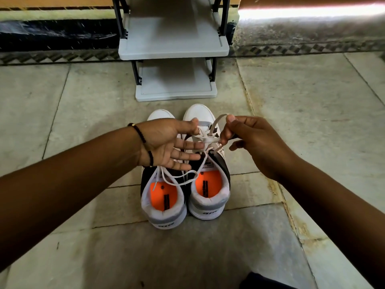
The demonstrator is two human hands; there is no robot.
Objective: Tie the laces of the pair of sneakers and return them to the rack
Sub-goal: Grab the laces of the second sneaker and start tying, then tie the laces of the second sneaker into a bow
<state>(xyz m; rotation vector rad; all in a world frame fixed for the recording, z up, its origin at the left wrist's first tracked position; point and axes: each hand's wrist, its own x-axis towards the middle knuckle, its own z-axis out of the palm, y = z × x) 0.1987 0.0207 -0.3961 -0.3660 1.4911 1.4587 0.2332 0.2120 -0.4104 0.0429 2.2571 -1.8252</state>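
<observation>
Two white, grey and black sneakers with orange insoles stand side by side on the floor, toes pointing away: the left sneaker [164,203] and the right sneaker [208,197]. My right hand [254,142] pinches a loop of the right sneaker's white lace [210,138] between thumb and forefinger. My left hand [166,142] holds the other part of that lace at the thumb and forefinger, its other fingers spread. The left sneaker's lace [166,178] lies loose across its opening. The grey shoe rack [175,49] stands just beyond the toes.
Worn stone floor tiles [312,101] surround the sneakers. The rack's two visible shelves hold nothing. A dark patterned border and step run along the wall behind the rack. A dark cloth edge [262,280] shows at the bottom.
</observation>
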